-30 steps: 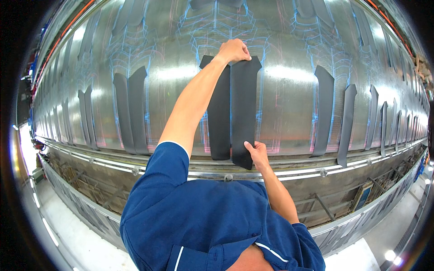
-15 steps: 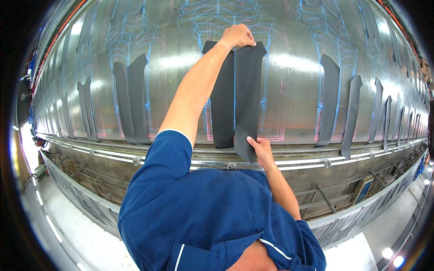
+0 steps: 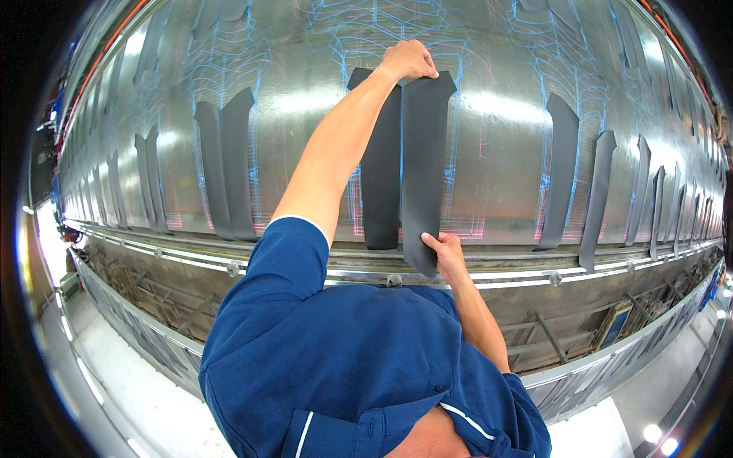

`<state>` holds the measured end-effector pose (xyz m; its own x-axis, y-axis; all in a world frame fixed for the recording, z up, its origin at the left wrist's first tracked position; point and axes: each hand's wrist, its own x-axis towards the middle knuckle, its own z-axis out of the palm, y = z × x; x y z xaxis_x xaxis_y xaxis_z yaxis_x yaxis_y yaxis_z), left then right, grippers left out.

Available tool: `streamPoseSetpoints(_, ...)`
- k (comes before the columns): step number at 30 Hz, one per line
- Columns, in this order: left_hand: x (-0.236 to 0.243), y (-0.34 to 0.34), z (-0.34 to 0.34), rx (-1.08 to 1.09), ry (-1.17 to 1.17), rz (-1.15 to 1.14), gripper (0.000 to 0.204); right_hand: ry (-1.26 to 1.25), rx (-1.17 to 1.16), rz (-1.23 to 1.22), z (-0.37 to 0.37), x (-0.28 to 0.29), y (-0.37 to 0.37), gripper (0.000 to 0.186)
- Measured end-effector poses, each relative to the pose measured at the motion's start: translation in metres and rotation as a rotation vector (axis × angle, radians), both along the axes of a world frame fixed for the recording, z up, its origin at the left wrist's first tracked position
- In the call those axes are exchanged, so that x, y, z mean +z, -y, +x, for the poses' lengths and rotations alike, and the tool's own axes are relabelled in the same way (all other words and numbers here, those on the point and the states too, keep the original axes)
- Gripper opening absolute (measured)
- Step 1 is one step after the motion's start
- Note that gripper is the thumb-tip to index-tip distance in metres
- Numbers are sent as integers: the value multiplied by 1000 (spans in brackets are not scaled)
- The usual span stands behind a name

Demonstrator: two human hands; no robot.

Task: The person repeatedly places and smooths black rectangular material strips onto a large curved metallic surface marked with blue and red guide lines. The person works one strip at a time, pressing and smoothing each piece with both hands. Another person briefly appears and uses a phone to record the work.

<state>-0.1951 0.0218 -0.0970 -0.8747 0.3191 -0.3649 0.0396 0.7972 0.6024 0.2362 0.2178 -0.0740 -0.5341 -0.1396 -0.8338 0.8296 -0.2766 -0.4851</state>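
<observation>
A long dark grey strip of sheet material, with a pointed upper end, lies against the shiny metal surface. At its upper edge, the fingertips of my left hand pinch it. Lower down, my right hand grips its right edge near the rounded bottom end, thumb on top. That bottom end overhangs the metal rail. Just to the left lies a matching dark strip, partly covered by my left forearm; a blue line shows between the two.
Blue and pink lines mark the metal surface. Similar strips lie in pairs to the left and singly to the right. A rail with round fittings runs along the near edge, above an open frame with a mesh of metal bars.
The lower part of the strip has straightened and lies smoother; its twisted bottom corner has turned flatter. My right hand has shifted slightly along its edge. My left hand keeps its pinch.
</observation>
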Motion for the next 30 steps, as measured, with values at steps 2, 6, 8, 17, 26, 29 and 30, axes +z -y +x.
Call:
streamPoseSetpoints(2, 1, 0, 0, 0, 7, -1, 30, -28, -12, -55, 2, 5, -4, 22)
streamPoseSetpoints(6, 2, 1, -1, 7, 9, 10, 30, -90, -48, -167, -3, 39, -8, 22)
streamPoseSetpoints(8, 1, 1, 1, 13, 9, 13, 29, -115, -59, -201, -8, 54, -7, 22)
streamPoseSetpoints(17, -1, 0, -1, 14, 1, 0, 30, -123, -2, -110, -5, 41, -1, 21)
streamPoseSetpoints(26, -4, 2, -2, 10, 34, 15, 26, -8, 107, 202, -1, -5, 6, 27)
streamPoseSetpoints(29, -1, 1, -2, 5, 26, 18, 26, -18, 118, 228, 3, -17, 4, 29)
streamPoseSetpoints(30, 0, 0, -1, 5, 23, 13, 26, -18, 117, 230, 3, -19, 4, 30)
